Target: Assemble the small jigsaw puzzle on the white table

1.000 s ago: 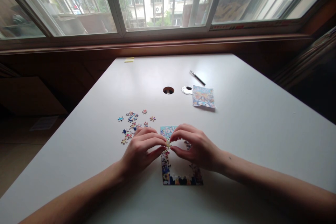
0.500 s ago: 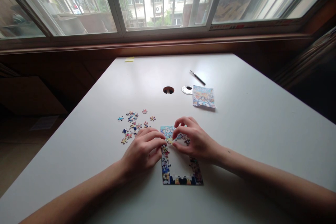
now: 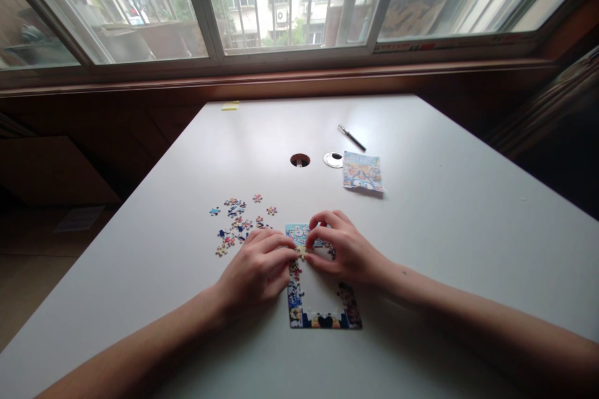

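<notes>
A partly assembled jigsaw puzzle [image 3: 324,322] lies on the white table, its border pieces forming a rectangle around a bare middle. My right hand [image 3: 344,246] is over its upper part, thumb and index finger pinching a small yellowish puzzle piece [image 3: 302,252] at the inner upper-left corner. From the left, my left hand [image 3: 259,262] has its curled fingertips on the puzzle's left border, right beside that piece. My fingers cover part of the top and left border. Loose puzzle pieces [image 3: 241,223] are scattered just beyond my left hand.
A printed packet [image 3: 363,172] lies beyond my right hand, near a round metal cover [image 3: 333,160] and a black pen-like tool [image 3: 352,137]. The white table [image 3: 163,230] has a round hole [image 3: 300,160] and yellow tape [image 3: 230,106] at its far edge. Windows stand behind.
My right hand has shifted slightly left with the yellowish piece, bringing it closer to the left border. The left hand stays almost in place.
</notes>
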`<control>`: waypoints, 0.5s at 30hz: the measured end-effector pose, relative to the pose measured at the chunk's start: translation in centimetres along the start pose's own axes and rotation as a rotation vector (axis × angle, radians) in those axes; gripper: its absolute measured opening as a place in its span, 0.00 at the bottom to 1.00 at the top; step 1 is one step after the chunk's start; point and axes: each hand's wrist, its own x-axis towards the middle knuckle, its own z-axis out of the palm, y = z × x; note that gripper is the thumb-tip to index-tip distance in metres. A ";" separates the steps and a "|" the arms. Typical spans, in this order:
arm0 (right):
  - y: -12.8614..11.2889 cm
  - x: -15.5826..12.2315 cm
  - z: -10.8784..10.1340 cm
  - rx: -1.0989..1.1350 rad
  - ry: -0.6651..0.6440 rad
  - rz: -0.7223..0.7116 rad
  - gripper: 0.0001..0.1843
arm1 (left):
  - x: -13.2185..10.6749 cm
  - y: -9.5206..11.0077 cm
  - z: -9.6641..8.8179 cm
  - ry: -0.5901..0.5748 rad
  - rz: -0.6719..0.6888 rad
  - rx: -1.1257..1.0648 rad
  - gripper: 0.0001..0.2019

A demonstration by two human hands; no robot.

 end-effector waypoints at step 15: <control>-0.1 -0.1 0.0 -0.088 0.003 -0.063 0.03 | -0.2 -0.1 0.1 -0.062 0.006 0.048 0.17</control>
